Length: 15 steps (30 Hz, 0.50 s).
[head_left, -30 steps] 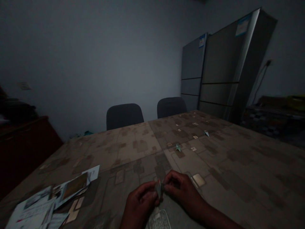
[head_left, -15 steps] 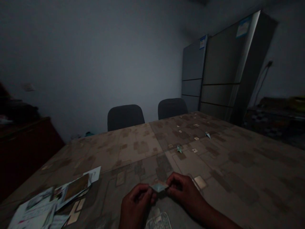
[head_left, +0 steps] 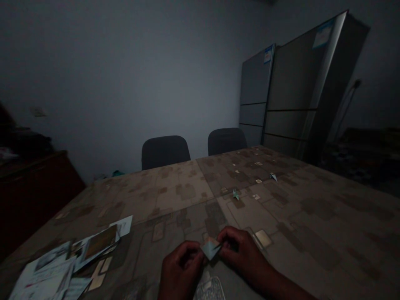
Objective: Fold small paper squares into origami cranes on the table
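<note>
A small piece of folded paper, pale blue-green with an orange-tinted upper part, is held between my two hands just over the table's near side. My left hand pinches its left corner between thumb and fingers. On the other side, my right hand grips the right corner with thumb and fingertips. The paper now looks like a diamond, with a slanting fold line near the right fingers. Farther back on the table stand a small green folded paper figure and a pale folded paper piece.
Loose papers and cards lie at the near left of the patterned tablecloth. Two dark chairs stand beyond the far edge. A tall refrigerator is at the back right, a dark red cabinet at the left.
The folded paper has tilted and opened from a flat, wide shape into a taller diamond facing me. Both hands stay on its corners, with only slight finger shifts.
</note>
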Each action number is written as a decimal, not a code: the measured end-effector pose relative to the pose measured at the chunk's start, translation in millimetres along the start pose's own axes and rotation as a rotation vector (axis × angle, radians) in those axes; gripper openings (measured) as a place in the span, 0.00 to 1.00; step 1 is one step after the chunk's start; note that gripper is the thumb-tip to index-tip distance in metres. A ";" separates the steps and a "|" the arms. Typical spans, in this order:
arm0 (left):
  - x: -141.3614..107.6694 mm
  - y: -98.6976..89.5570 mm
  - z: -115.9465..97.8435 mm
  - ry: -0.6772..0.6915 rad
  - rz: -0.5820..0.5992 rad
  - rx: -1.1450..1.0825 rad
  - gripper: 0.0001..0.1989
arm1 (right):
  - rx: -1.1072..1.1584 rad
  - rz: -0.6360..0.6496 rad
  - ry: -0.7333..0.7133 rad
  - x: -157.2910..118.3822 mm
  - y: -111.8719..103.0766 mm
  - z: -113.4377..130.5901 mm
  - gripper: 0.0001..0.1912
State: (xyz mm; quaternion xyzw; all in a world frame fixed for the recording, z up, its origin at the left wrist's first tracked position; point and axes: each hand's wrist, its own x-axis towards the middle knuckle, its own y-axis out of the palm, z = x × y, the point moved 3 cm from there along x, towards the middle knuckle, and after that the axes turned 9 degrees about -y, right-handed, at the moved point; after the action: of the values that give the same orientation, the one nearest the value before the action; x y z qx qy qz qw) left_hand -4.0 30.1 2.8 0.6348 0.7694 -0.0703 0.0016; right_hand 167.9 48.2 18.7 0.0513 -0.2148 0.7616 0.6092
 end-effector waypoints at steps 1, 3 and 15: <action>-0.2 0.6 0.6 0.001 0.008 0.005 0.06 | -0.009 0.004 -0.012 0.0 0.3 0.2 0.04; -0.5 1.7 1.2 0.004 0.013 0.006 0.06 | -0.023 0.003 -0.047 0.2 0.8 -0.7 0.05; 3.4 -2.8 10.2 0.009 0.005 -0.051 0.09 | -0.077 -0.013 -0.101 0.9 5.0 -9.8 0.04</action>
State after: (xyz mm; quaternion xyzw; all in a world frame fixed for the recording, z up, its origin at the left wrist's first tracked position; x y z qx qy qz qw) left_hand -8.3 31.8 -7.3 0.6369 0.7693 -0.0477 0.0148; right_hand 164.7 52.1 8.8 0.0675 -0.2742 0.7451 0.6042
